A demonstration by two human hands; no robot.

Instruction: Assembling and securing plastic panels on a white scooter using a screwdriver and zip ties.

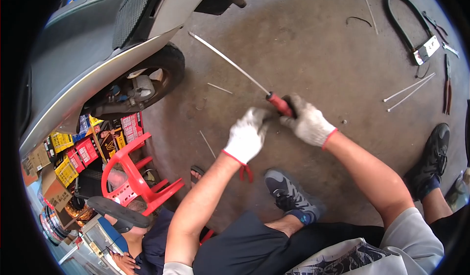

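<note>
My right hand (307, 121), in a white work glove with a red cuff, is closed round the red handle of a long screwdriver (230, 62). Its thin pale shaft slants up and left toward the scooter's wheel. Beside it, my gloved left hand (247, 135) has its fingers curled in, with dark fingertips close to the handle; whether anything is in them is hidden. Below the left wrist, a pair of red handles (246, 173) shows on the floor, partly covered by my arm.
A scooter (83, 55) with a black tyre (174, 72) stands at the upper left. By it are a red plastic chair (127, 177), stacked boxes (63, 170) and a seated person. A U-shaped lock (389, 15), pliers (447, 86) and white cable ties (409, 93) lie at the right.
</note>
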